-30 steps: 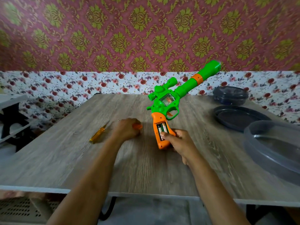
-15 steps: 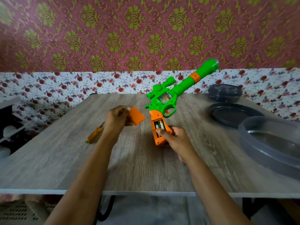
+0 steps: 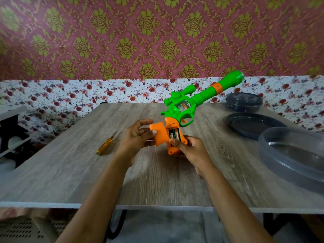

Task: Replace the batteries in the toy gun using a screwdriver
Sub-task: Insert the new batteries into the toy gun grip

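Observation:
The green and orange toy gun (image 3: 196, 100) is held above the wooden table (image 3: 70, 172), barrel pointing up and to the right. My right hand (image 3: 190, 150) grips its orange handle from below. The handle's compartment is uncovered and two batteries (image 3: 174, 135) show inside it. My left hand (image 3: 135, 136) holds the orange battery cover (image 3: 158, 134) against the left side of the handle. A yellow-handled screwdriver (image 3: 105, 145) lies on the table to the left of my left hand, untouched.
At the right stand a large clear plastic lid (image 3: 294, 155), a dark round plate (image 3: 252, 124) and a dark lidded bowl (image 3: 244, 102) near the wall. A white and black shelf unit (image 3: 10, 134) stands at the left. The table's front edge is near me.
My left hand picked the orange cover up from the table and carried it rightward to the gun's handle. The gun stayed in my right hand, shifting only slightly.

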Available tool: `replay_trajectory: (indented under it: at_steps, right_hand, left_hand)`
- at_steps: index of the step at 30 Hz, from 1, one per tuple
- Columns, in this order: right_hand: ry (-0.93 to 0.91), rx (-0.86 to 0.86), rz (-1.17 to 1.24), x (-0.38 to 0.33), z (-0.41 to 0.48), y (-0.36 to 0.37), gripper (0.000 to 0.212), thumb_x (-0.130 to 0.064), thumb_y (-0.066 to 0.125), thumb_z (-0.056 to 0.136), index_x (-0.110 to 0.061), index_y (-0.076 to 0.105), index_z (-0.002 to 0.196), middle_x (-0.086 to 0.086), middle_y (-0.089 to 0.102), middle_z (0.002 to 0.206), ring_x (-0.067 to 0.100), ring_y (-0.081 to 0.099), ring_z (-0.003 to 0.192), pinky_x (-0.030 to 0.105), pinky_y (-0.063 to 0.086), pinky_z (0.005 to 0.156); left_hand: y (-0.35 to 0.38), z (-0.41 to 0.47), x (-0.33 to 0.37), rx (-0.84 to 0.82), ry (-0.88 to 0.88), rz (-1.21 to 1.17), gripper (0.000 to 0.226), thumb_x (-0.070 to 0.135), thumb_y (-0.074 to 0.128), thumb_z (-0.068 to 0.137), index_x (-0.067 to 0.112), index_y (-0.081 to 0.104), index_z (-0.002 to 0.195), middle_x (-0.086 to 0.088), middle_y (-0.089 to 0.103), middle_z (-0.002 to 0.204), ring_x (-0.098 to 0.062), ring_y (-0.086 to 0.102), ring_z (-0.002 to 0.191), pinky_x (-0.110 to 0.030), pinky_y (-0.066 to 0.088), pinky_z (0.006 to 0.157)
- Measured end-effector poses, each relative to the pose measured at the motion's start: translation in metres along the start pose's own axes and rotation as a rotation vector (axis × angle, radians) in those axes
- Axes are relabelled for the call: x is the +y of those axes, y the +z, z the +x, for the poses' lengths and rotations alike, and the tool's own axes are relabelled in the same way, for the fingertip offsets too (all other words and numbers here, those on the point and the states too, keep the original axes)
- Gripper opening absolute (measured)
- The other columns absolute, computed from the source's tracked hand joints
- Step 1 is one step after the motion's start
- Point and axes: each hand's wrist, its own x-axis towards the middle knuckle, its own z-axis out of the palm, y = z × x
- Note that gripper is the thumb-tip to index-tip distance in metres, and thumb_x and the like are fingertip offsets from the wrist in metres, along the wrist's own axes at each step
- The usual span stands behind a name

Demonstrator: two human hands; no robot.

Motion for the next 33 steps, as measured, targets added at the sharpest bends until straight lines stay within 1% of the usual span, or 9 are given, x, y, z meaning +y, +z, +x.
replay_trajectory:
  at_steps: [2,6,11,13,16,19,23,27,33]
  right_hand:
    - [-0.035,-0.022,-0.042,0.002,0.0,0.001,0.037,-0.027,0.072,0.077,0.008,0.062,0.085,0.013,0.056,0.071,0.021,0.055,0.068,0.039,0.053,0.068]
    - [-0.106,-0.055,-0.172,0.002,-0.001,0.0,0.025,-0.029,0.073,0.075,-0.008,0.06,0.072,-0.004,0.044,0.055,0.005,0.039,0.05,0.018,0.034,0.051]
    - [-0.129,-0.039,-0.168,0.003,-0.001,0.0,0.027,-0.028,0.074,0.075,-0.011,0.055,0.065,-0.005,0.039,0.053,0.006,0.035,0.048,0.017,0.03,0.048]
    - [-0.134,-0.015,-0.123,0.003,-0.001,0.0,0.03,-0.024,0.073,0.076,-0.014,0.05,0.061,-0.004,0.038,0.053,0.004,0.033,0.046,0.016,0.03,0.046]
    - [-0.142,0.009,-0.061,0.003,-0.001,-0.001,0.023,-0.02,0.072,0.078,-0.009,0.056,0.066,0.001,0.044,0.056,0.002,0.038,0.046,0.012,0.033,0.046]
    - [-0.144,-0.009,-0.068,0.003,-0.001,-0.002,0.023,-0.023,0.071,0.078,-0.003,0.06,0.072,0.007,0.045,0.06,0.009,0.04,0.054,0.016,0.034,0.048]
    - [-0.141,-0.045,-0.087,0.004,-0.002,0.0,0.025,-0.02,0.072,0.077,-0.013,0.054,0.061,-0.011,0.041,0.048,0.001,0.035,0.045,0.013,0.03,0.046]
    - [-0.132,-0.033,-0.068,0.004,-0.003,0.0,0.026,-0.02,0.071,0.078,-0.018,0.054,0.059,-0.013,0.042,0.046,-0.001,0.035,0.045,0.012,0.03,0.046]
    - [-0.085,-0.053,-0.041,0.002,-0.005,0.0,0.021,-0.027,0.068,0.08,-0.006,0.064,0.078,0.008,0.05,0.069,0.012,0.044,0.064,0.023,0.038,0.059]
  left_hand:
    - [0.003,0.0,-0.001,-0.016,-0.007,0.033,0.021,0.005,0.061,0.088,0.015,0.058,0.106,-0.003,0.066,0.089,-0.017,0.065,0.083,-0.026,0.057,0.069]
    - [0.005,-0.002,-0.003,-0.062,-0.016,0.117,0.019,0.005,0.064,0.085,0.017,0.063,0.101,-0.005,0.07,0.087,-0.013,0.066,0.078,-0.021,0.056,0.067]
    - [0.006,-0.003,-0.001,-0.065,-0.022,0.126,0.02,0.006,0.065,0.085,0.016,0.064,0.101,-0.007,0.066,0.09,-0.014,0.065,0.077,-0.019,0.056,0.064]
    - [0.007,-0.004,-0.001,-0.058,-0.053,0.105,0.019,0.004,0.066,0.084,0.015,0.062,0.1,-0.008,0.065,0.089,-0.014,0.065,0.075,-0.019,0.056,0.061]
    - [0.008,-0.005,0.001,-0.034,-0.079,0.049,0.018,0.002,0.066,0.083,0.014,0.057,0.093,-0.007,0.065,0.085,-0.013,0.064,0.07,-0.019,0.055,0.056]
    - [0.009,-0.004,0.0,-0.039,-0.07,0.064,0.017,0.002,0.067,0.082,0.012,0.057,0.092,-0.006,0.066,0.084,-0.011,0.064,0.067,-0.019,0.055,0.057]
    - [0.01,-0.004,-0.003,-0.036,-0.091,0.115,0.018,0.001,0.068,0.081,0.009,0.059,0.095,-0.008,0.065,0.081,-0.007,0.065,0.06,-0.022,0.057,0.058]
    - [0.012,-0.003,-0.003,-0.021,-0.142,0.073,0.016,0.002,0.068,0.081,0.01,0.058,0.092,-0.008,0.065,0.079,-0.007,0.064,0.056,-0.019,0.056,0.054]
    - [0.014,-0.002,-0.006,-0.014,-0.155,0.011,0.013,0.004,0.068,0.082,0.01,0.06,0.091,-0.007,0.066,0.083,-0.007,0.065,0.061,-0.016,0.054,0.053]
